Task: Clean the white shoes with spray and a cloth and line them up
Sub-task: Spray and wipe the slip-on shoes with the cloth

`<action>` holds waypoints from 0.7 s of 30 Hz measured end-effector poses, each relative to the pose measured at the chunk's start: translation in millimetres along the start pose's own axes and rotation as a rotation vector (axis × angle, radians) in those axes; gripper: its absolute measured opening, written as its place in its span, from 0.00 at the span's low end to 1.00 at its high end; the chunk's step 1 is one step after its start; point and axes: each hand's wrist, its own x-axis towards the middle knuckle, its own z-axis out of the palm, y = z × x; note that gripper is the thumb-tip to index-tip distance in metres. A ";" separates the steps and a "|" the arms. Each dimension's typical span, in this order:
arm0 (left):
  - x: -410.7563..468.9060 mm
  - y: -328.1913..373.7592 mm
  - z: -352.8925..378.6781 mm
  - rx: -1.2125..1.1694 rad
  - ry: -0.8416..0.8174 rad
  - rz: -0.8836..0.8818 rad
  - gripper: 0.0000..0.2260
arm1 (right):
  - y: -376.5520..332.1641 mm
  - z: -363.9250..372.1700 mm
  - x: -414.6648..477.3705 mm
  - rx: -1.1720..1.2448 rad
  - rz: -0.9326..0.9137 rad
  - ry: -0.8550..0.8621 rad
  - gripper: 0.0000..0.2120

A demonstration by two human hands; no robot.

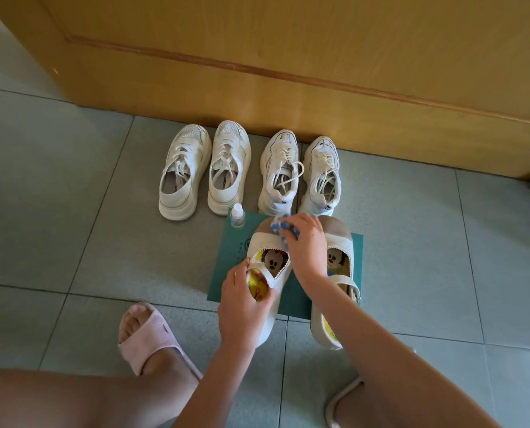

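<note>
My left hand point(242, 307) grips the heel of a cream strap shoe point(265, 242) with a cartoon insole, which lies on a teal mat point(232, 257). My right hand point(305, 239) holds a blue and white cloth point(283, 225) against that shoe's toe. Its partner, a second strap shoe point(340, 245), lies just to the right, partly under my right forearm. A small clear spray bottle point(237, 215) stands at the mat's far left corner. Two pairs of white sneakers stand in a row by the door: a left pair point(203, 168) and a right pair point(300, 174).
A wooden door point(288, 72) rises right behind the sneakers. The floor is grey-green tile point(72, 211). My left foot in a pink slipper point(146, 338) is at the lower left and my other slipper point(339, 403) at the lower right.
</note>
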 end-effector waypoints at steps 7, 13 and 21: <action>0.4 0.6 -0.5 -0.024 -0.013 -0.018 0.29 | 7.8 -1.5 -20.0 0.020 -0.088 -0.026 0.09; -0.9 0.4 -1.3 -0.008 0.013 0.020 0.29 | 9.9 1.7 16.3 0.029 0.156 0.092 0.08; -0.4 0.0 0.7 0.002 0.013 -0.011 0.29 | -4.2 4.5 -3.7 0.019 0.053 0.064 0.08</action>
